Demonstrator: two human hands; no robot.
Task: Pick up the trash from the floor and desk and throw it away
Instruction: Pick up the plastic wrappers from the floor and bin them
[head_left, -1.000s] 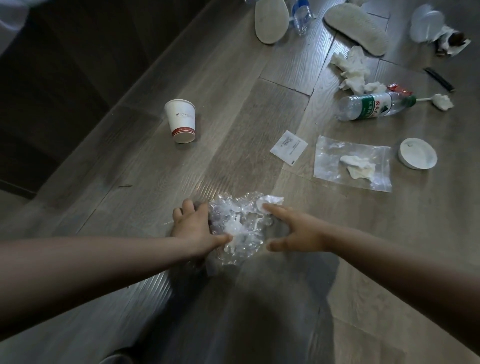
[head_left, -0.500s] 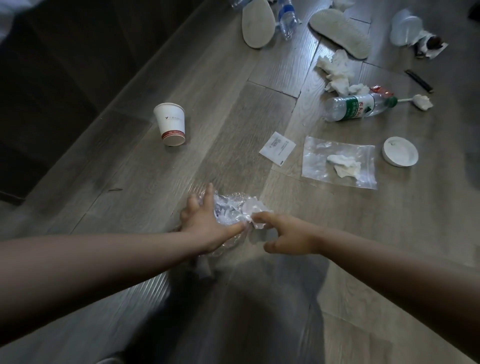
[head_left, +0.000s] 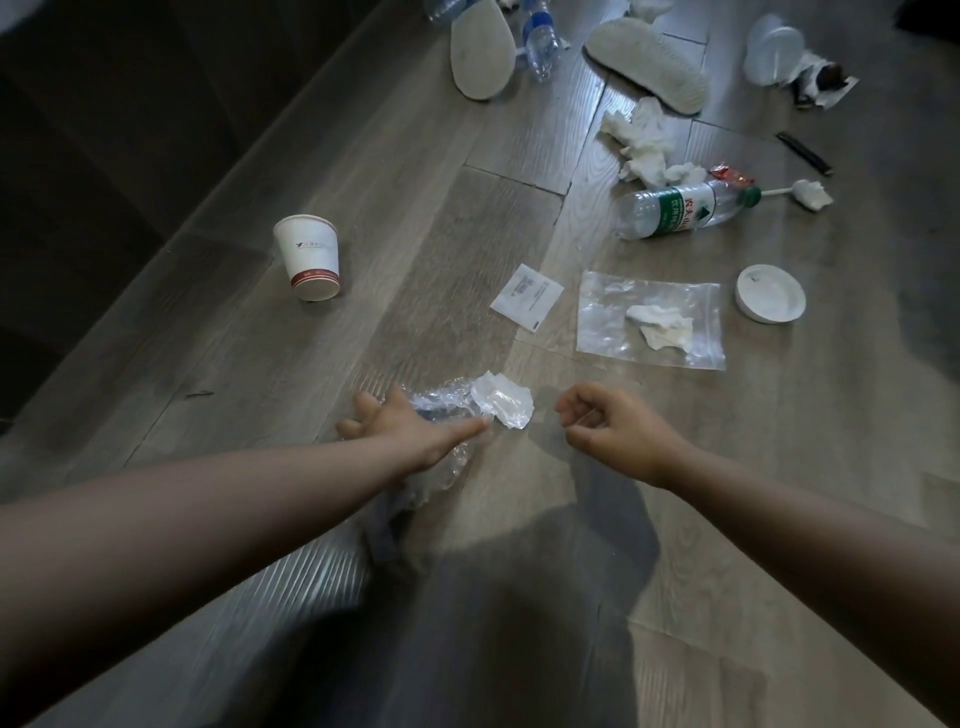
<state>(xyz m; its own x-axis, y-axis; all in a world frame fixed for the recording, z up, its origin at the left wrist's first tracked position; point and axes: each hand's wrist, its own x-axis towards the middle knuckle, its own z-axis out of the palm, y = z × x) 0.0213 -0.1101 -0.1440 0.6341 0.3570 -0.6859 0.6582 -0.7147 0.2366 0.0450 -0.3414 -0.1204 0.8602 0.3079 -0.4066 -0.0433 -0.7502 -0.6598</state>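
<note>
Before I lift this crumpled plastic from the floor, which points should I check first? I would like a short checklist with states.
1. Left hand on the plastic wrap: ok, it rests on it.
2. Fingers closed round wrap: cannot tell.
3. White scrap gathered in: not ok, it sticks out past the thumb.
4. Right hand free: ok, curled, nothing seen inside.
5. Bin in sight: not ok.

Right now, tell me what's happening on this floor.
A person is clearing litter off a wooden floor. Their left hand grips a crumpled clear plastic wrap lying on the boards. The right hand sits just beside it, fingers curled, with nothing visibly in it. A paper cup, a white sachet, a zip bag with tissue inside, a water bottle and a round lid lie uncollected farther out.
</note>
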